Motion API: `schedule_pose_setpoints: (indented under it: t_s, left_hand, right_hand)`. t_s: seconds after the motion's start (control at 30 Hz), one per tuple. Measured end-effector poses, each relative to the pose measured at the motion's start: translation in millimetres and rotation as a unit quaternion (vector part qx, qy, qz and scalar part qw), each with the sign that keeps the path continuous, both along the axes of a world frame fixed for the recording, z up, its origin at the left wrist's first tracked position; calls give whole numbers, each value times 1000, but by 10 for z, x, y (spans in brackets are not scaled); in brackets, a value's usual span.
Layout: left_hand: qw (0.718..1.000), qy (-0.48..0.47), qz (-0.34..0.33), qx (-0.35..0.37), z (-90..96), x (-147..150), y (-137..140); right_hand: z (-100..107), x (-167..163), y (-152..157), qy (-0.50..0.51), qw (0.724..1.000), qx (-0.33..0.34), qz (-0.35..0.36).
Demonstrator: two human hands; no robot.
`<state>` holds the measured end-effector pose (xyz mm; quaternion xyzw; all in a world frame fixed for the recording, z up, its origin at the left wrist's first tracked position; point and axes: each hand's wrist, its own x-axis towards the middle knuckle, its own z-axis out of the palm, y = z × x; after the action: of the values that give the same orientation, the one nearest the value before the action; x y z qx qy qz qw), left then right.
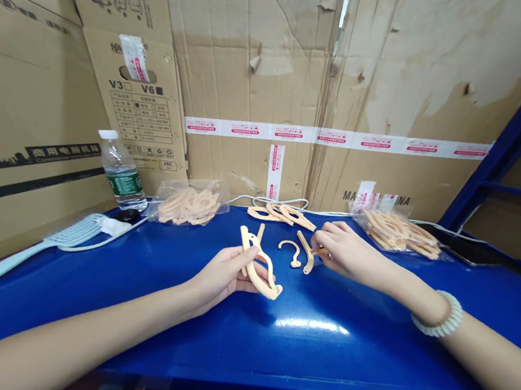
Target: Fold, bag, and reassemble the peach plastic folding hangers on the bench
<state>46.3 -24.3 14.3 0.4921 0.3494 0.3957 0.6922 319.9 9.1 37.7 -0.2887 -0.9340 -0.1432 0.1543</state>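
My left hand (229, 272) is closed around a folded peach plastic hanger (266, 285), thumb on top, raised a little above the blue table. Right of it, my right hand (347, 254) has its fingers pinched on a small peach hanger piece (322, 252), mostly hidden by the fingers. Touching or just beside those fingers is a loose hanger arm (305, 253), with a round hole at its lower end. A separate hanger hook (292, 254) lies between my two hands.
Several folded hangers (281, 214) lie at the back, between a left bag of hanger parts (189, 203) and a right bag (400, 231). A water bottle (123, 174) and pale hairbrush (35, 249) stand and lie left. Cardboard walls (253, 82) close off the blue table (308, 361).
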Motion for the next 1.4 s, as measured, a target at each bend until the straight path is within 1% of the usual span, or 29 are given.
schedule_pose_setpoints:
  t_s: [0.1,0.17,0.23,0.3,0.37,0.4,0.47,0.53,0.57,0.63,0.7,0.77,0.83,0.9,0.93,1.0,1.07,1.1,1.17,1.3,1.4]
  left_hand:
    - [1000,-3,-4,1,-3,-3,5]
    - [1000,-6,-10,2,-7,-9,5]
    - [1000,-6,-12,3,-11,-15,2]
    - [1000,-4,-10,1,-14,-20,-2]
    - [1000,-6,-9,0,-14,-22,-3]
    - [1000,-7,-8,-1,-13,-21,-3]
    - [1000,-5,-5,-4,-11,-16,2]
    - [1000,-3,-3,-4,-12,-11,8]
    - [1000,-3,-4,-4,-14,-10,11]
    - [1000,-5,-7,0,-18,-10,14]
    - [1000,-5,-10,3,-23,-11,14]
    - [1000,3,-6,4,-24,-12,14]
    - [1000,14,2,3,-22,-9,15]
    - [1000,21,6,2,-17,-6,17]
    - [1000,23,6,1,-15,-4,17]
    - [1000,24,5,0,-9,-2,16]
    - [1000,26,5,-1,-1,0,14]
    - [1000,27,6,-2,3,1,13]
    - [999,31,7,-4,9,3,10]
    - [1000,29,5,-7,3,6,9]
    - [1000,23,4,-6,-18,4,18]
  right_hand:
    - [36,42,5,27,999,16,-16]
    - [68,77,18,59,998,14,1]
    - [108,109,26,117,993,-2,26]
    - [154,130,16,200,979,-19,32]
    - [198,134,-15,296,954,-54,18]
    - [217,129,-36,344,935,-86,8]
    - [239,106,-73,428,889,-166,-8]
    - [236,71,-94,481,847,-227,-10]
    - [224,51,-97,499,834,-237,-4]
    - [186,13,-89,520,822,-232,12]
    - [139,-12,-73,518,826,-221,24]
    - [99,-13,-55,490,846,-209,20]
    - [73,10,-36,428,888,-171,-3]
    - [61,45,-17,324,938,-121,-16]
    - [57,61,-8,265,959,-103,-11]
    - [50,79,4,158,984,-87,13]
    - [40,77,5,82,993,-76,21]
    - [34,70,2,60,996,-68,16]
    - [25,53,-11,45,998,-47,-7]
    - [14,29,-37,52,996,20,-65]
    - [-13,3,-52,0,995,35,-98]
